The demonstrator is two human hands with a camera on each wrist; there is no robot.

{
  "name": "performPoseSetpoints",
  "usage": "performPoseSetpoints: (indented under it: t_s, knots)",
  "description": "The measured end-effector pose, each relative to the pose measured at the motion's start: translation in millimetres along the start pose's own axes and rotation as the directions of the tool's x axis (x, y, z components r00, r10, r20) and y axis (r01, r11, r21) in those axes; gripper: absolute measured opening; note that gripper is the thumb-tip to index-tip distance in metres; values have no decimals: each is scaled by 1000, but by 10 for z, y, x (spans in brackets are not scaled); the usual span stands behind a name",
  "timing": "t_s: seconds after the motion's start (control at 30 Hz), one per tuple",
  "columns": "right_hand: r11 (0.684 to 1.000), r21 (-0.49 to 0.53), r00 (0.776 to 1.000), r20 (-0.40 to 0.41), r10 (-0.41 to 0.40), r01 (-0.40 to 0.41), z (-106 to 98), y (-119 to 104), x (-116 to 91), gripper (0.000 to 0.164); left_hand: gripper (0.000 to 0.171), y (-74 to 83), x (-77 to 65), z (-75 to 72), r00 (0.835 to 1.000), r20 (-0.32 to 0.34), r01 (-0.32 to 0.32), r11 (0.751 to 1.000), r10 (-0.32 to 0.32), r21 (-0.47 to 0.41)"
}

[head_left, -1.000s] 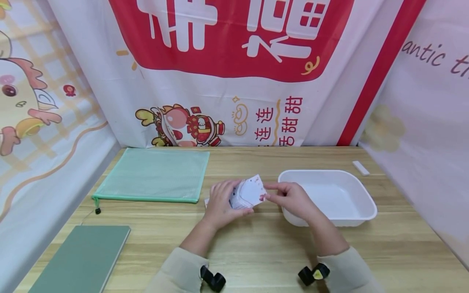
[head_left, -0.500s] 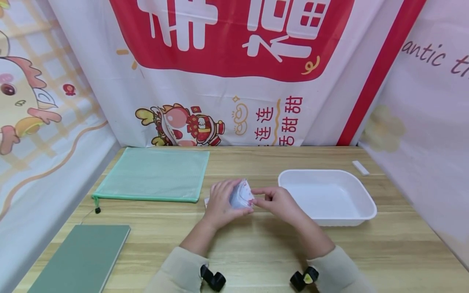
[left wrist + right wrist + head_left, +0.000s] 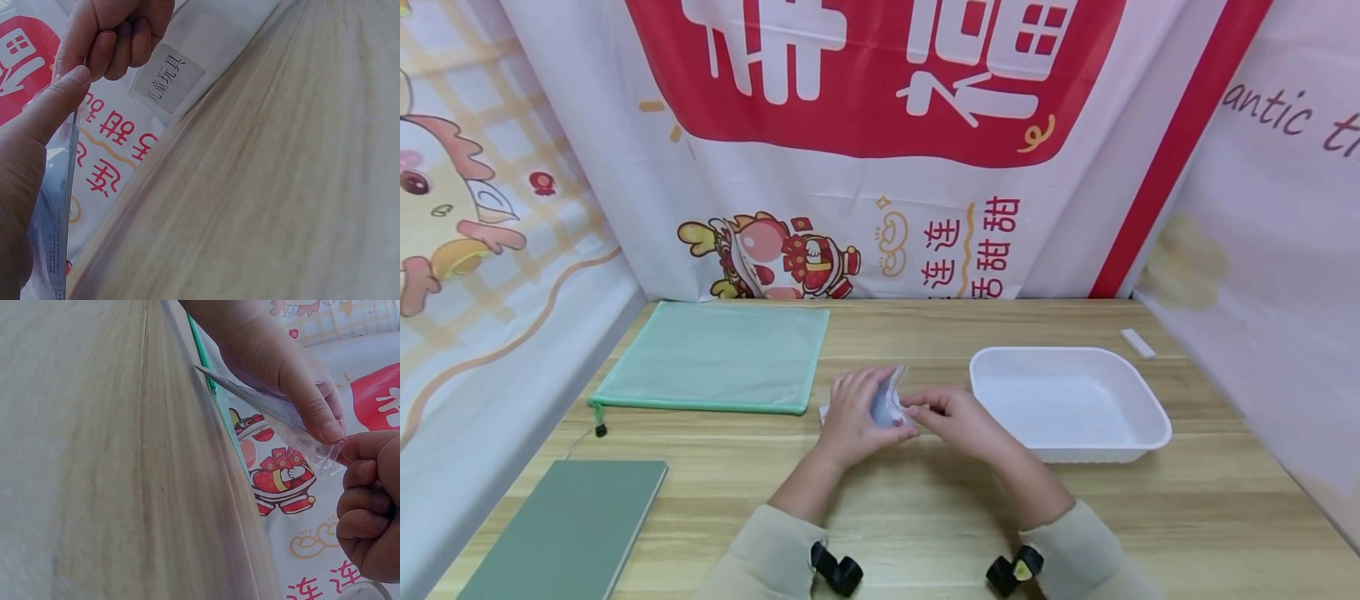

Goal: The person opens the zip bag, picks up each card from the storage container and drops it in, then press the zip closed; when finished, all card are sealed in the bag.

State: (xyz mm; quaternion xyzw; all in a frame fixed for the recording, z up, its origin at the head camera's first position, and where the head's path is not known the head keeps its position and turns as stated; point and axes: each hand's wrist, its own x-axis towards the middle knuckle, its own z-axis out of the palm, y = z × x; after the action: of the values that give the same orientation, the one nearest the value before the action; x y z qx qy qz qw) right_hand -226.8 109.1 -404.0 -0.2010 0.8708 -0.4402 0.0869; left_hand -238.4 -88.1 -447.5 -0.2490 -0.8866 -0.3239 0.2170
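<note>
My left hand point(image 3: 850, 417) grips a thin, flat packet point(image 3: 886, 404), whitish with small red marks, above the middle of the table. In the left wrist view, clear plastic shows around the packet point(image 3: 56, 206), and small print runs along its narrow side. From the right, the fingertips of my right hand point(image 3: 955, 421) pinch the packet's clear plastic edge, its other fingers curled in. The right wrist view shows the clear plastic point(image 3: 300, 434) stretching to where both hands' fingertips meet. A small white edge point(image 3: 823, 412) peeks out behind my left hand.
A white plastic tub point(image 3: 1075, 400) stands to the right, behind my right forearm. A small white block point(image 3: 1138, 343) lies beyond it. At left are a mint-green mesh zip pouch point(image 3: 715, 358) and a green notebook point(image 3: 568, 525). Printed cloth point(image 3: 865, 183) hangs behind the table.
My right hand has moved left, toward my left hand, and the packet's right end has bent and folded inward. The left hand has stayed in place.
</note>
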Motion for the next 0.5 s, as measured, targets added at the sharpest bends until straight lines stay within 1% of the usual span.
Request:
performPoseSetpoints:
  t_s: [0.13, 0.27, 0.4, 0.5]
  knots:
    - [999, 25, 999, -21, 32, -31, -10, -28, -19, 28, 88, 14, 6, -8, 1000, -26, 14, 1000, -14, 6]
    - [997, 65, 999, -14, 29, -28, -5, -57, -30, 24, 87, 25, 9, -17, 998, -41, 38, 999, -38, 5]
    - [996, 76, 999, -9, 39, -38, 20, -62, -37, 20, 88, 36, 10, -24, 998, -46, 51, 999, -51, -1]
    - [997, 65, 998, -28, 49, -48, 28, -62, -38, 20, 92, 49, 8, -32, 996, -51, 66, 998, -66, -9]
